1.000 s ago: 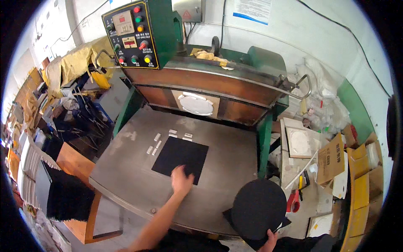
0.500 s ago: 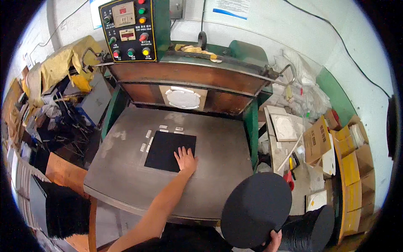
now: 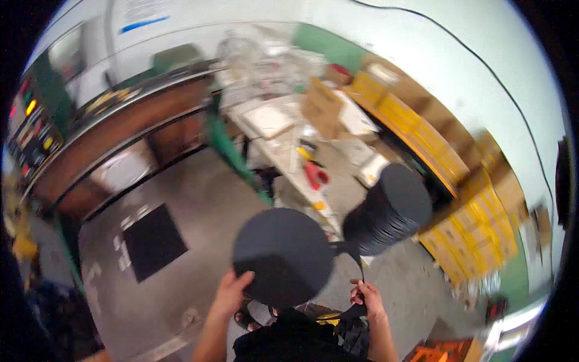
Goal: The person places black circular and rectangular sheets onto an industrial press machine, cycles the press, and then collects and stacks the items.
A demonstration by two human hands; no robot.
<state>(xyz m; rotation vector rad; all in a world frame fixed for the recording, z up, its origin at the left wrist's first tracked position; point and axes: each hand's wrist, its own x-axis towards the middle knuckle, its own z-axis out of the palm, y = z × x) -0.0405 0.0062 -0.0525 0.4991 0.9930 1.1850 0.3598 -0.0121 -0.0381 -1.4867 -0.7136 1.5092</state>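
My left hand (image 3: 232, 294) grips a flat black disc (image 3: 283, 256) at its left edge, thumb on top. To its right, my right hand (image 3: 368, 297) is closed on a thin black strip of cut sheet (image 3: 362, 269), which curves up and down from the fingers. A tall stack of black discs (image 3: 407, 196) leans beyond both hands. On the grey press bed (image 3: 211, 187) at the left lies a black square sheet (image 3: 154, 242), with small white blocks (image 3: 125, 261) along its edges.
The press's control box (image 3: 39, 120) stands at the far left. A cluttered side table (image 3: 271, 151) holds red-handled scissors (image 3: 315, 175). Yellow-taped cartons (image 3: 476, 229) line the right wall. An orange crate (image 3: 443, 351) sits at the lower right.
My view has swung to the right. My left hand has left the square sheet and now holds the disc. My right hand has moved from the disc to the thin black strip.
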